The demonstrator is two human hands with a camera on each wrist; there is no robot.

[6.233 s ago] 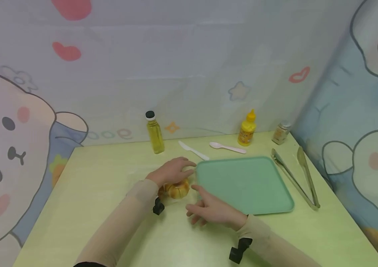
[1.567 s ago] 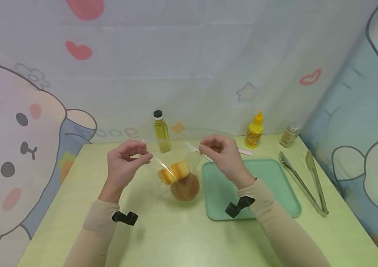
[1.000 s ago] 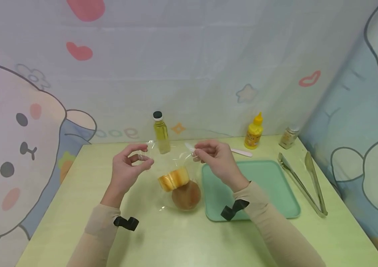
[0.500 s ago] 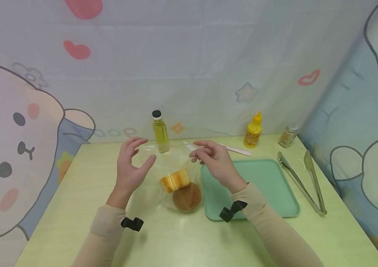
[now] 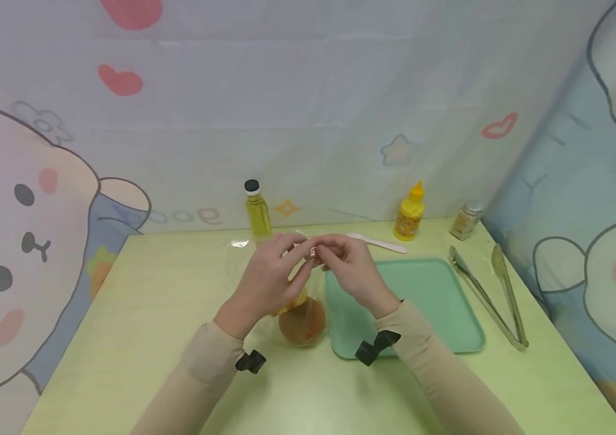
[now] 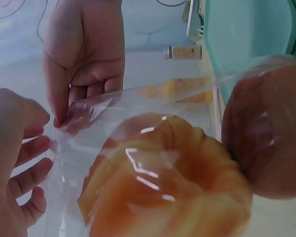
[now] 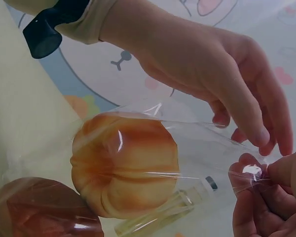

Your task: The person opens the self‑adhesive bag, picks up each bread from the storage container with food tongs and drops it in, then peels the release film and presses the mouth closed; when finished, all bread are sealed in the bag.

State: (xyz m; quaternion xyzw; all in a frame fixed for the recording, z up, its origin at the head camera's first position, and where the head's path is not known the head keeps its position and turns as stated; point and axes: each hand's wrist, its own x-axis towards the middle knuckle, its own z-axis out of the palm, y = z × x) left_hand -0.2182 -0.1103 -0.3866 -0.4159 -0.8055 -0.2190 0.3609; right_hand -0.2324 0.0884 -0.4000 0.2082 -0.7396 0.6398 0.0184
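Observation:
A clear plastic bag point(image 5: 239, 244) hangs from my right hand point(image 5: 359, 269), whose thumb and fingers pinch its gathered upper corner. Inside the bag are a ridged golden bread roll point(image 7: 126, 165) and a round brown bun point(image 5: 302, 323). In the head view my left hand point(image 5: 266, 275) crosses in front of the bag and hides much of the golden roll. Seen from the right wrist, the left thumb and fingertips point(image 7: 260, 136) are apart, right beside the pinched corner. The left wrist view shows the left fingers loosely spread along the bag's edge.
A green tray point(image 5: 422, 302) lies under and right of my right forearm, with metal tongs point(image 5: 487, 296) beyond it. Along the back stand an oil bottle point(image 5: 258, 211), a yellow squeeze bottle point(image 5: 408, 214) and a spice jar point(image 5: 465, 222). A pink spoon point(image 5: 378, 243) lies behind the tray.
My left hand has let go of the bag's left side and moved right to the corner in my right hand. Earlier the bread lay lower, by the tray's left side; both hands then raised the bag.

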